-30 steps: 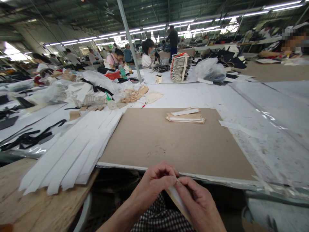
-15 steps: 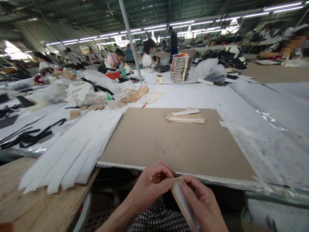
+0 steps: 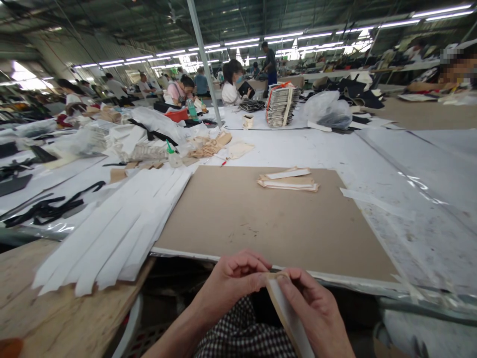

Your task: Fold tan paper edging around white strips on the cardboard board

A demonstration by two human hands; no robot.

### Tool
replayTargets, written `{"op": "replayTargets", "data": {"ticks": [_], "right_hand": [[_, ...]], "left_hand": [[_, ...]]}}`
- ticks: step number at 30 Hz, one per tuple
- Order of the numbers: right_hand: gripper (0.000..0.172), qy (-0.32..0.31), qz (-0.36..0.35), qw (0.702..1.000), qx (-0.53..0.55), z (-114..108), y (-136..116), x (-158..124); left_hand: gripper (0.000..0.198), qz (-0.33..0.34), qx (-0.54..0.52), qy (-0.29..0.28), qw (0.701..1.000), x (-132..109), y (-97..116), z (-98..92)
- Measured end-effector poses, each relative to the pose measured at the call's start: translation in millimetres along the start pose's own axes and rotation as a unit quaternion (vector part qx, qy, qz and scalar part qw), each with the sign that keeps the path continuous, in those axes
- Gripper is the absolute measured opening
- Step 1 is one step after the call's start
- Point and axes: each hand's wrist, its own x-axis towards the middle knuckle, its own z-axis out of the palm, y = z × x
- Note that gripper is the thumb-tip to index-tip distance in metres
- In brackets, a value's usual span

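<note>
Both hands meet just below the table's near edge, over my checked lap. My left hand (image 3: 233,283) is closed, its fingertips pinching the top end of a narrow tan strip with a white face (image 3: 288,318). My right hand (image 3: 316,313) grips the same strip from the right, with the thumb on its upper edge. The strip runs down and to the right under my right hand. On the brown cardboard sheet (image 3: 268,223) ahead lies a small pile of similar tan and white pieces (image 3: 288,180).
Long white paper strips (image 3: 115,228) fan out left of the cardboard over a wooden tabletop. A glue bottle (image 3: 172,155), black straps (image 3: 48,209), a tied bundle (image 3: 280,103) and a plastic bag (image 3: 328,110) lie farther back. Other people work at distant tables.
The strip's top end has come up between my fingertips, showing more of its white face. My hands have shifted slightly; the view has drifted a little.
</note>
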Motion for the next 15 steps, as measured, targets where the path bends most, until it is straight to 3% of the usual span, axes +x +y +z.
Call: {"op": "replayTargets", "data": {"ticks": [10, 15], "right_hand": [[0.032, 0.014, -0.021, 1.0, 0.012, 9.4, 0.6, -3.5], [0.034, 0.037, -0.028, 0.999, 0.009, 15.2, -0.1, -5.4]], "left_hand": [[0.012, 0.057, 0.014, 0.051, 0.997, -0.6, -1.2, 6.9], [0.013, 0.01, -0.034, 0.044, 0.998, -2.5, -8.9, 13.4]]}}
